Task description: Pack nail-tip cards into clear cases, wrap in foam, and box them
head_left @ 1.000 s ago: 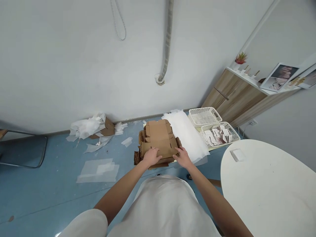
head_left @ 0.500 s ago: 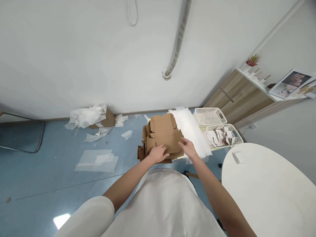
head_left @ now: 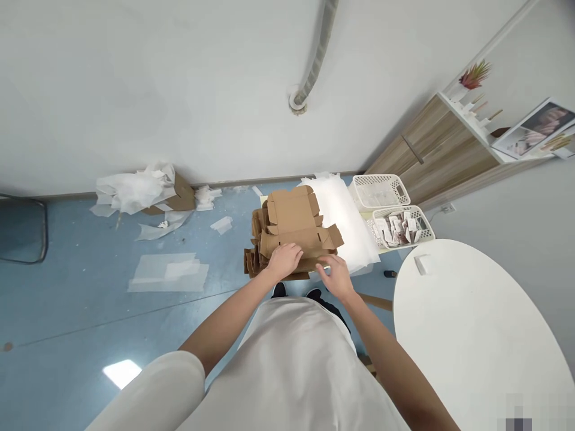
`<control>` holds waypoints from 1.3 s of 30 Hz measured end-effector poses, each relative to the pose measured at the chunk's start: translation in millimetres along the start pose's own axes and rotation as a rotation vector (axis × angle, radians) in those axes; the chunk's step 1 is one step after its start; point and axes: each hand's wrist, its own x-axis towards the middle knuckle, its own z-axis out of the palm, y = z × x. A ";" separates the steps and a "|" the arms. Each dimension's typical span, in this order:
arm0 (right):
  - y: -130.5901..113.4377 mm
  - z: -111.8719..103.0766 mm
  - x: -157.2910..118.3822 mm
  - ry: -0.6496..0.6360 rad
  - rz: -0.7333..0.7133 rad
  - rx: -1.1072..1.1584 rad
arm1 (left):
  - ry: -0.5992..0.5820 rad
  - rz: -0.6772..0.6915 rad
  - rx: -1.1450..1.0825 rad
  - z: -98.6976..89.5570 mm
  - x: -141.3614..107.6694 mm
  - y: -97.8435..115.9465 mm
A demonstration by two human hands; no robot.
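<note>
An unfolded brown cardboard box (head_left: 294, 212) lies on top of a pile of flat cardboard (head_left: 257, 230), its near panel partly raised. My left hand (head_left: 284, 261) is on the near edge of that panel, with its fingers curled around the cardboard. At the near right part of the same box is my right hand (head_left: 333, 274), its thumb and fingers apart, touching or very close to the edge. White foam sheets (head_left: 344, 221) are stacked just right of the cardboard.
Two white baskets stand to the right, one (head_left: 381, 191) behind the other (head_left: 424, 233), which holds small cards. A round white table (head_left: 476, 323) is at the right. A carton (head_left: 183, 193) with white wrapping (head_left: 135, 190) sits by the wall.
The near panel of the top box has tilted up, and its right flap stands out more. My right hand has moved left and nearer to me along the box edge. The camera view has shifted.
</note>
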 end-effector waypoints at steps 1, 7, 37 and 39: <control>3.8 4.6 -0.6 -0.064 0.028 0.008 | 0.013 -0.003 -0.003 -1.3 0.3 1.1; 25.4 6.2 3.5 -0.099 0.241 0.393 | 0.051 0.011 0.033 -6.7 -2.1 9.6; 152.9 -172.6 -158.4 0.626 0.488 0.197 | 0.331 0.233 0.028 59.8 19.1 215.7; 167.8 -178.4 -186.5 0.710 0.521 0.229 | 0.329 0.141 -0.103 72.2 27.0 227.4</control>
